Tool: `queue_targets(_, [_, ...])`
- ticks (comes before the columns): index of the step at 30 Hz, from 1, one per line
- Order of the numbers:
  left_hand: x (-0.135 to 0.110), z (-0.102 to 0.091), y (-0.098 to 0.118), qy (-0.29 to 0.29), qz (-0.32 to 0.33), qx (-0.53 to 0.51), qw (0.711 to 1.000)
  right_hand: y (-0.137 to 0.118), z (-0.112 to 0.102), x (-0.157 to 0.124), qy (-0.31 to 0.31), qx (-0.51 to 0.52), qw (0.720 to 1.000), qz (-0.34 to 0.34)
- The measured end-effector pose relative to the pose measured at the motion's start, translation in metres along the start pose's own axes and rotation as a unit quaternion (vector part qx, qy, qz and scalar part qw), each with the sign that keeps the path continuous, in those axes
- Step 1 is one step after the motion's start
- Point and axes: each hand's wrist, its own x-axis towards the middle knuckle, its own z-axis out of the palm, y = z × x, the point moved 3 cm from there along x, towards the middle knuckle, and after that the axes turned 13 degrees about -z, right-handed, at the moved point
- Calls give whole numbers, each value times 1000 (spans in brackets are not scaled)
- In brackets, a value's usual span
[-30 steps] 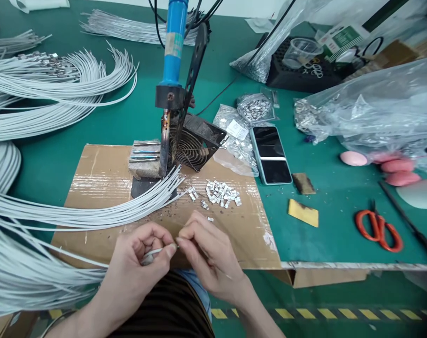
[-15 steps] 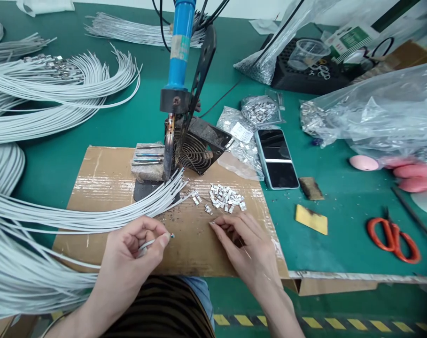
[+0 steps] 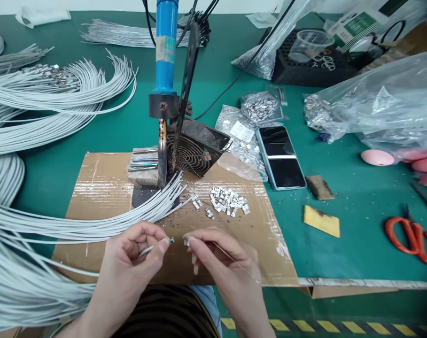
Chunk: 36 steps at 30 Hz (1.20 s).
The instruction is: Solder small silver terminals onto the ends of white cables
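My left hand [image 3: 132,267] is closed in a pinch on a white cable [image 3: 147,250], whose bare tip pokes out past the thumb. Facing it, my right hand [image 3: 229,270] pinches a small metal connector [image 3: 186,242] between thumb and forefinger. A small gap separates the cable tip from the connector. Across the right hand runs a thin, shiny strand [image 3: 234,261], which looks like solder wire. Beyond the hands, a loose pile of small white-and-silver connectors [image 3: 229,201] lies on the cardboard [image 3: 93,188]. A bundle of white cables [image 3: 104,223] fans out behind my left hand.
A blue-handled soldering iron [image 3: 166,56] stands upright in a holder, beside a small fan [image 3: 195,152]. To the right lie a phone [image 3: 282,157], a yellow sponge [image 3: 322,220] and orange scissors [image 3: 410,239]. Bagged connectors [image 3: 262,108] and more cable coils [image 3: 51,126] are farther back.
My right hand has moved left from near the connector pile, bringing a connector close to the cable tip. My left hand stays almost still. The view has shifted slightly.
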Motion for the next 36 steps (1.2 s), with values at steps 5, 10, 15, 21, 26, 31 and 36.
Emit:
queue_targets(5, [-1,3,1,-6,21,4,1000,5,14,-4,-35,66,996,43])
queue_targets(10, [-8,8,-4,50,69,34,996,8,23,-5,-18,144,983,117])
queue_targets(15, [-10,12,-15,72,120,27,990,18,30,-9,11,215,966,142])
queue_targets(21, [-12,16,-22,94,177,6,980,26,41,-17,65,242,960,125])
queue_targets(26, [-14,19,-22,86,131,-31,987,21,47,-20,92,238,964,78])
queue_targets(31, [-11,16,-17,57,74,-23,995,10,38,-17,70,90,993,-30])
queue_targets(36, [-4,9,-7,53,76,28,995,1,19,-9,20,-55,991,-120])
